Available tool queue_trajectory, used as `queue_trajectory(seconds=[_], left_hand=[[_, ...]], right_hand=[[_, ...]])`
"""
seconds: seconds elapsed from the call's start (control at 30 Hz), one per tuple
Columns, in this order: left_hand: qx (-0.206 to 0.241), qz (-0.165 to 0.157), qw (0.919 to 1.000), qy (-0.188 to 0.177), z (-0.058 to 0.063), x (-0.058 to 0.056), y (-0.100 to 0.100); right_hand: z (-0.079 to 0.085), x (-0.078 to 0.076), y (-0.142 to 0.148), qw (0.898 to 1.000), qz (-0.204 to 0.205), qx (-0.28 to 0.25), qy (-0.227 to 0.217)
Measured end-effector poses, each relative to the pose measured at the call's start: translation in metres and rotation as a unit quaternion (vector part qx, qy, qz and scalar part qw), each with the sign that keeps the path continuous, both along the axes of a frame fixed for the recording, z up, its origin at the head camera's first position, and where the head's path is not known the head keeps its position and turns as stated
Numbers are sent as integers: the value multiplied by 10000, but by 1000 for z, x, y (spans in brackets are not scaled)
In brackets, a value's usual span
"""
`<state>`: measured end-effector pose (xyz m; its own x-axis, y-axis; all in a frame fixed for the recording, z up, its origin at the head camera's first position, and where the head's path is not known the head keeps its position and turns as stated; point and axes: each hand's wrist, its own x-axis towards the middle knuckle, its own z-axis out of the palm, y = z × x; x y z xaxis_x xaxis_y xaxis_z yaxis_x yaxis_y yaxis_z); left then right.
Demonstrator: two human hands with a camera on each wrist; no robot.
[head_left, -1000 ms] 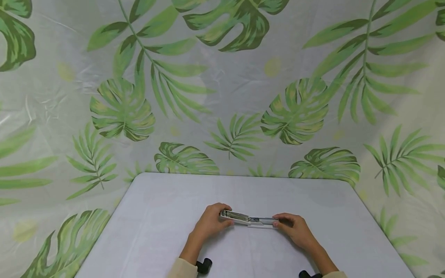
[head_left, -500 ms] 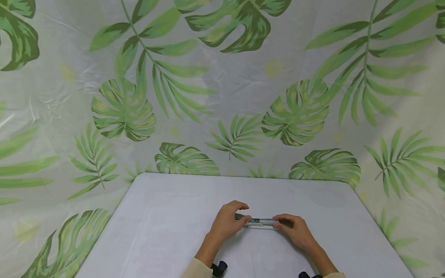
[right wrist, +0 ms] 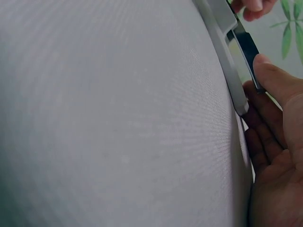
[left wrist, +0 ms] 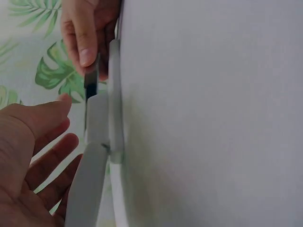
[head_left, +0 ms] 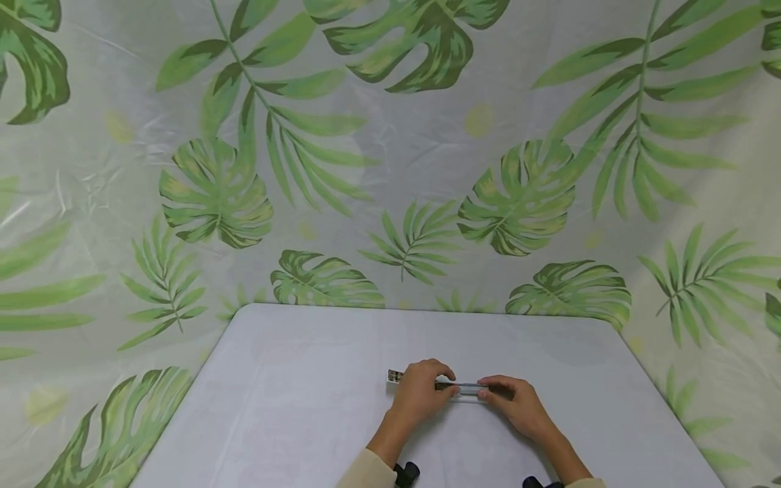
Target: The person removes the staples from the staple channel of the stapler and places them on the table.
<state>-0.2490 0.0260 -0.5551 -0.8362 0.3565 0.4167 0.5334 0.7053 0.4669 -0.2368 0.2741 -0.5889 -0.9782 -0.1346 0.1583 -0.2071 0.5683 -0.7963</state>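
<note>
A white stapler [head_left: 395, 377] lies across the table with its top swung back to the left, baring the metal insides. My right hand [head_left: 518, 405] pinches the dark metal magazine [right wrist: 247, 49] at the stapler's right end between thumb and fingers. Over the stapler's middle is my left hand [head_left: 419, 388], which hides much of it in the head view. Its fingers are loosely bent in the left wrist view, beside the white cover [left wrist: 87, 184], and grip nothing. The white base [left wrist: 115, 104] runs along the tabletop below the magazine.
A white cloth covers the table [head_left: 305, 359]. Behind it hangs a leaf-patterned curtain [head_left: 415, 149]. Black wrist mounts [head_left: 407, 473] show near both sleeves at the lower edge of the head view.
My left hand has let go of the stapler's left end and moved right along it to its middle. My right hand has kept its place and grip.
</note>
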Motion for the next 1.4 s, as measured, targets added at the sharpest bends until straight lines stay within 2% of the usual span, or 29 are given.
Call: queue_trajectory(seconds=[0.17, 0.33, 0.47, 0.77, 0.9, 1.13, 1.4], left_hand=[[-283, 204, 9989, 307, -1, 2, 5], [-463, 377, 9975, 387, -2, 5, 7], [-443, 451, 9970, 438, -1, 6, 7], [-332, 478, 9969, 526, -2, 3, 8], [-313, 447, 9974, 480, 1, 4, 7], [-638, 469, 9953, 564, 0, 6, 8], [-503, 354, 9973, 400, -5, 8, 11]], right_hand=[[0, 0, 1, 10000, -68, 48, 22], [1, 1, 1, 9999, -100, 92, -21], [1, 3, 1, 10000, -53, 78, 11], [6, 0, 0, 9996, -38, 169, 203], [7, -2, 0, 9994, -36, 294, 158], [11, -5, 0, 9984, 72, 553, 67], [14, -8, 2, 9980, 218, 550, -209]])
